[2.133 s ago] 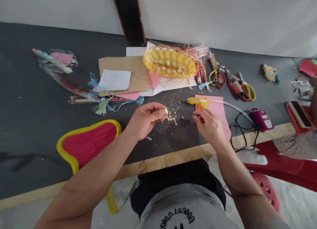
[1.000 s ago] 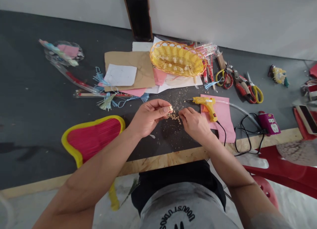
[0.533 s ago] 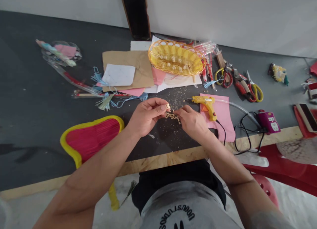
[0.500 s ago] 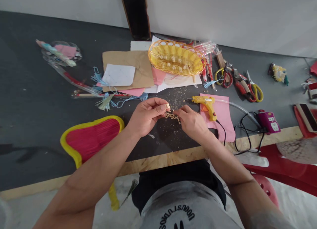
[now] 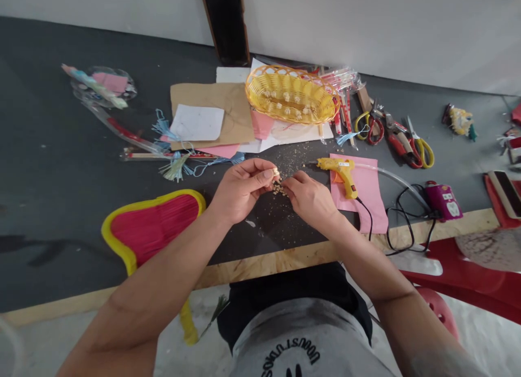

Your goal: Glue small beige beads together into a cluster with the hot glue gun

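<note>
My left hand [image 5: 247, 188] pinches a small pale cluster [image 5: 276, 172] between thumb and fingertips, just above the dark tabletop. Below it lies a little pile of tan, grain-like bits [image 5: 278, 189], with finer crumbs scattered around. My right hand [image 5: 308, 198] reaches in from the right, its fingers bent together at the pile's edge; whether a bit is between them is hidden. Beyond both hands, a yellow woven basket [image 5: 291, 115] holds several similar pale clusters. To the right of my right hand, a yellow glue gun [image 5: 344, 177] rests on pink paper [image 5: 373, 206].
Two pairs of scissors [image 5: 425, 151] and pliers [image 5: 401, 143] lie at the back right. A purple power block [image 5: 443, 200] with black cable sits near the front edge. On the left are a yellow-rimmed magenta fan-shaped piece [image 5: 154, 222], tassels [image 5: 176, 167] and brown card [image 5: 240, 116].
My right hand has shifted left, closer to my left hand and over part of the pile. The left hand keeps its pinch on the pale cluster.
</note>
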Available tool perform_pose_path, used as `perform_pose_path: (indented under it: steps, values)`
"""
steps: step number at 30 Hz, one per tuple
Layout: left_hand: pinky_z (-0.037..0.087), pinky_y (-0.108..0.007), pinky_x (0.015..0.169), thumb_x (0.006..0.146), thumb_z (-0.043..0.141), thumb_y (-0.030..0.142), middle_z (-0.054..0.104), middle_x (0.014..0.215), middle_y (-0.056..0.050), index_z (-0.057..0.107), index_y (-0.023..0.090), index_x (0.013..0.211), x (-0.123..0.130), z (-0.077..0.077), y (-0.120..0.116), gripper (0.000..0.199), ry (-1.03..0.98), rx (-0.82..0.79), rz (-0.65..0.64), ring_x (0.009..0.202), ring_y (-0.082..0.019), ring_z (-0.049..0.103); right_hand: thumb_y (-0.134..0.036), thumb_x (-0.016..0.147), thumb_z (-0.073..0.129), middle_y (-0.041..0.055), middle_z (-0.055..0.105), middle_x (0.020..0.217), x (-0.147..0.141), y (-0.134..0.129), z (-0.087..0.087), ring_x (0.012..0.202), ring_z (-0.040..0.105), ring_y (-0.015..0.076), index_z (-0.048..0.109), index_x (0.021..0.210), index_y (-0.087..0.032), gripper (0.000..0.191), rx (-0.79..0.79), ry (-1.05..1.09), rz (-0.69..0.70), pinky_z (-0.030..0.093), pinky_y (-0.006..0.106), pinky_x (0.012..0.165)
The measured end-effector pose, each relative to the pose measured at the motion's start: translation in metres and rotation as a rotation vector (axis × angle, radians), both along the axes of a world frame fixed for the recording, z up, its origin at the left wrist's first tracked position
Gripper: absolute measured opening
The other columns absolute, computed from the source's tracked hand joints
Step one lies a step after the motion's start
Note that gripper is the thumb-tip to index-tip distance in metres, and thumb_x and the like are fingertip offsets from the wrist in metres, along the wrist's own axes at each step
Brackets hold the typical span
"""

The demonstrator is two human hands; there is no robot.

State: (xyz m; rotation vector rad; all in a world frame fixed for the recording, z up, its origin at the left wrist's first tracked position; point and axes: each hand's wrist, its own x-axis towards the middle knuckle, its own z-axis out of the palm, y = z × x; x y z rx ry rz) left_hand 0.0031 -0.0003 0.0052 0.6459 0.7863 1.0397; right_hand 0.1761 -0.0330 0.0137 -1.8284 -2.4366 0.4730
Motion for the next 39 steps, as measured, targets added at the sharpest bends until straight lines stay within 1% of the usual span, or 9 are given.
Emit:
perform_pose_path:
  steps: [6, 12, 15, 19, 22, 25, 28, 32, 39]
  values:
    - [0.051, -0.020, 0.059, 0.057, 0.096, 0.026, 0.071, 0.067, 0.000, 0.077, 0.018, 0.075, 0.000, 0.000, 0.000, 0.027, -0.003, -0.008, -0.001, 0.059, -0.008, 0.059, -0.023, 0.103, 0.047, 0.0074, 0.070, 0.109, -0.004, 0.003, -0.002, 0.095, 0.069, 0.0208, 0.072, 0.107, -0.021, 0.025, 0.001, -0.016, -0.005, 0.046, 0.029, 0.071]
    - [0.052, -0.020, 0.059, 0.057, 0.096, 0.025, 0.072, 0.068, 0.000, 0.078, 0.018, 0.075, 0.001, 0.000, 0.000, 0.026, -0.013, 0.003, 0.006, 0.059, -0.008, 0.060, -0.020, 0.097, 0.051, 0.0088, 0.071, 0.105, -0.004, 0.003, -0.005, 0.090, 0.069, 0.0208, 0.071, 0.100, -0.018, 0.020, 0.022, 0.042, 0.013, 0.045, 0.029, 0.067]
    - [0.052, -0.020, 0.060, 0.057, 0.096, 0.026, 0.073, 0.069, 0.000, 0.078, 0.018, 0.075, 0.000, 0.000, -0.001, 0.027, -0.005, -0.001, -0.003, 0.059, -0.008, 0.060, -0.014, 0.092, 0.053, 0.0085, 0.072, 0.098, 0.002, 0.004, -0.008, 0.086, 0.067, 0.0193, 0.068, 0.095, -0.017, 0.016, 0.089, 0.198, 0.007, 0.049, 0.028, 0.072]
    - [0.053, -0.019, 0.060, 0.056, 0.097, 0.031, 0.074, 0.070, -0.001, 0.079, 0.018, 0.076, -0.001, -0.001, -0.002, 0.030, 0.033, -0.010, -0.051, 0.062, -0.009, 0.063, -0.010, 0.087, 0.052, 0.0031, 0.071, 0.088, 0.012, 0.003, -0.008, 0.082, 0.067, 0.0152, 0.063, 0.092, -0.020, 0.016, 0.234, 0.546, -0.060, 0.051, 0.026, 0.076]
    - [0.052, -0.019, 0.060, 0.056, 0.097, 0.032, 0.074, 0.069, -0.001, 0.079, 0.018, 0.075, -0.001, -0.002, -0.003, 0.030, 0.049, -0.004, -0.072, 0.062, -0.009, 0.064, -0.012, 0.090, 0.053, 0.0021, 0.071, 0.089, 0.013, -0.001, -0.005, 0.082, 0.068, 0.0139, 0.061, 0.093, -0.021, 0.012, 0.325, 0.735, -0.056, 0.053, 0.026, 0.075]
    - [0.052, -0.020, 0.060, 0.059, 0.096, 0.031, 0.073, 0.069, -0.001, 0.079, 0.018, 0.076, 0.000, -0.003, -0.003, 0.028, 0.063, 0.016, -0.077, 0.062, -0.009, 0.063, -0.015, 0.096, 0.054, 0.0038, 0.073, 0.092, 0.011, -0.004, -0.001, 0.087, 0.069, 0.0144, 0.062, 0.096, -0.021, 0.010, 0.394, 0.832, -0.001, 0.056, 0.028, 0.076]
    - [0.051, -0.021, 0.060, 0.061, 0.095, 0.031, 0.072, 0.068, -0.001, 0.079, 0.018, 0.076, 0.001, -0.003, -0.004, 0.026, 0.080, 0.049, -0.091, 0.062, -0.010, 0.062, -0.018, 0.098, 0.057, 0.0042, 0.074, 0.093, 0.010, -0.006, 0.001, 0.087, 0.070, 0.0146, 0.064, 0.097, -0.021, 0.008, 0.422, 0.871, 0.009, 0.057, 0.029, 0.076]
    - [0.050, -0.022, 0.059, 0.060, 0.096, 0.032, 0.071, 0.067, -0.001, 0.079, 0.018, 0.076, 0.001, -0.001, -0.005, 0.027, 0.115, 0.063, -0.109, 0.061, -0.010, 0.061, -0.015, 0.098, 0.059, 0.0032, 0.075, 0.090, 0.010, -0.005, 0.002, 0.088, 0.071, 0.0143, 0.066, 0.096, -0.021, 0.010, 0.465, 0.889, 0.051, 0.059, 0.029, 0.077]
    - [0.049, -0.021, 0.060, 0.060, 0.096, 0.033, 0.072, 0.068, -0.001, 0.080, 0.019, 0.076, 0.001, -0.002, -0.006, 0.026, 0.108, 0.085, -0.146, 0.061, -0.009, 0.060, -0.018, 0.098, 0.060, 0.0048, 0.074, 0.097, 0.012, -0.005, -0.004, 0.089, 0.071, 0.0142, 0.073, 0.100, -0.023, 0.013, 0.491, 0.841, 0.105, 0.060, 0.029, 0.076]
